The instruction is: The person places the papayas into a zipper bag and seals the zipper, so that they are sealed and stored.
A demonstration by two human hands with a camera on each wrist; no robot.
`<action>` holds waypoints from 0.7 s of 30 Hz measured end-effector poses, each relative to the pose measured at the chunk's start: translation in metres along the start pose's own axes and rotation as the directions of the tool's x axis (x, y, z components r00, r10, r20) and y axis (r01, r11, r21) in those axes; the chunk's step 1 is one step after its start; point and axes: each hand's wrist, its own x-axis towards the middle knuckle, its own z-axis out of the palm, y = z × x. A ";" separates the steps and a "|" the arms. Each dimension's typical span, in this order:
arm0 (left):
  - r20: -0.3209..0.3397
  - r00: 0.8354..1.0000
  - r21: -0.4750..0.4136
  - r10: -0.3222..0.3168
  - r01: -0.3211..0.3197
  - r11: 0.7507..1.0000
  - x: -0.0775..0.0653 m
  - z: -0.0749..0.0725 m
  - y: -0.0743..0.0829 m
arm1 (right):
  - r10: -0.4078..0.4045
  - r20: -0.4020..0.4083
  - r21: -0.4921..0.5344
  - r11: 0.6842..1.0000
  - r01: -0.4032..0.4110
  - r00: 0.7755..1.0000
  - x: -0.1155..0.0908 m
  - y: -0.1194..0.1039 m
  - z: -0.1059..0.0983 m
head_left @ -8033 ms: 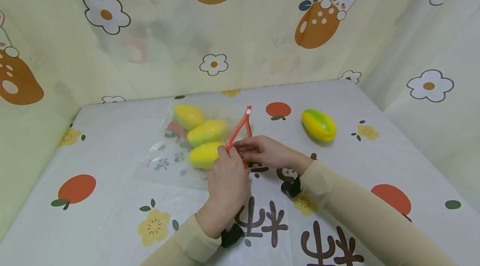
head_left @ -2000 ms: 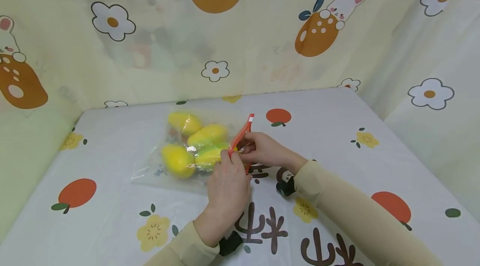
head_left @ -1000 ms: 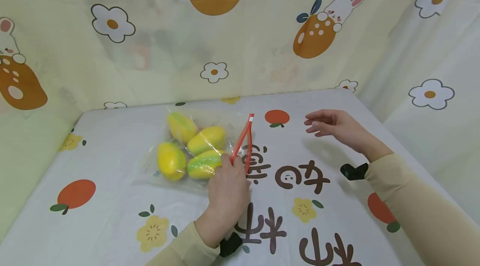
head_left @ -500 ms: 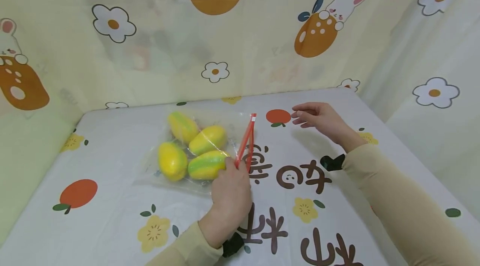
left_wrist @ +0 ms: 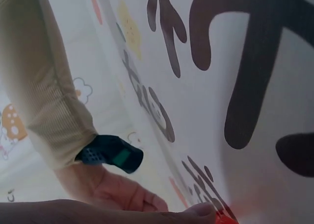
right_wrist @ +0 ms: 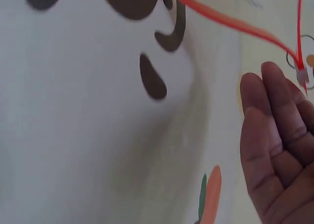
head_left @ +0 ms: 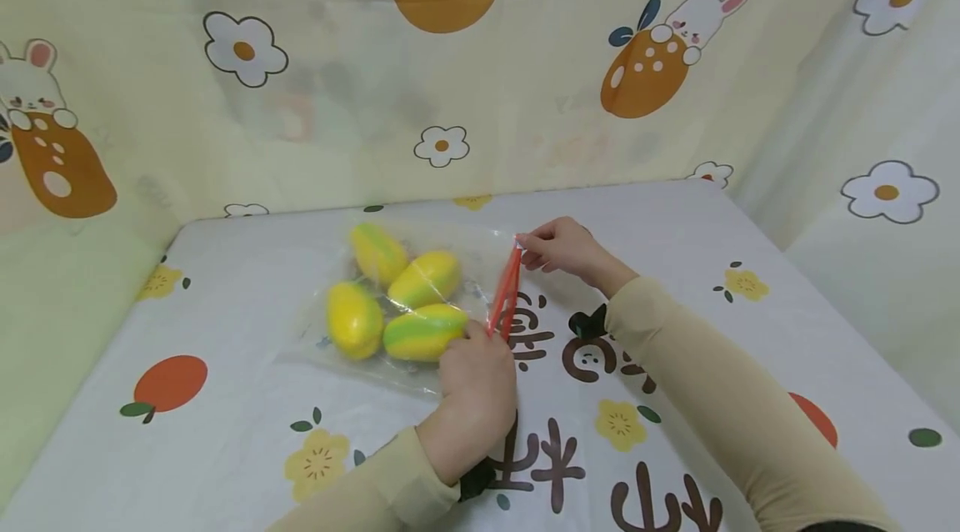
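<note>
A clear zip bag [head_left: 322, 353] with a red closure strip lies on the cloth, holding several yellow-green toy mangoes [head_left: 426, 278]. My left hand [head_left: 480, 386] pinches the near end of the red strip [head_left: 507, 290]; a fingertip shows on the red strip [left_wrist: 225, 219] in the left wrist view. At the strip's far end, my right hand [head_left: 573, 253] has thumb and fingertips on the small white slider [head_left: 517, 243] in the head view. The right wrist view shows its fingers loosely bent beside the slider [right_wrist: 301, 76]. Between my hands the two red edges form a narrow V.
A white printed cloth [head_left: 240, 298] with fruit, flowers and dark lettering covers the table. Cream curtains [head_left: 337, 140] enclose it at the back and both sides. A dark wrist camera [head_left: 588, 322] sits under my right cuff.
The fourth mango has gone from the table into the bag. My right hand left the opening, swung right, then came back left to the slider. My left hand stayed at the strip, which narrowed.
</note>
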 end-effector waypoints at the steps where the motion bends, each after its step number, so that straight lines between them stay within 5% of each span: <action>1: 0.012 1.000 0.016 0.003 -0.003 1.000 0.001 -0.001 0.001 | 0.015 -0.001 0.000 1.000 -0.015 1.000 0.001 -0.001 0.002; 10: 0.086 0.996 0.095 0.011 -0.019 0.995 0.009 -0.006 0.003 | 0.092 0.030 0.000 0.996 -0.092 0.995 0.008 -0.006 0.000; 16: 0.157 0.988 0.172 -0.004 -0.024 0.985 0.018 -0.012 0.014 | 0.029 0.023 -0.056 0.998 -0.028 0.999 0.022 -0.008 -0.001; 21: 0.267 0.964 0.201 0.003 -0.058 0.978 0.033 -0.019 0.035 | -0.028 0.040 -0.061 0.998 0.030 0.999 0.039 -0.006 -0.002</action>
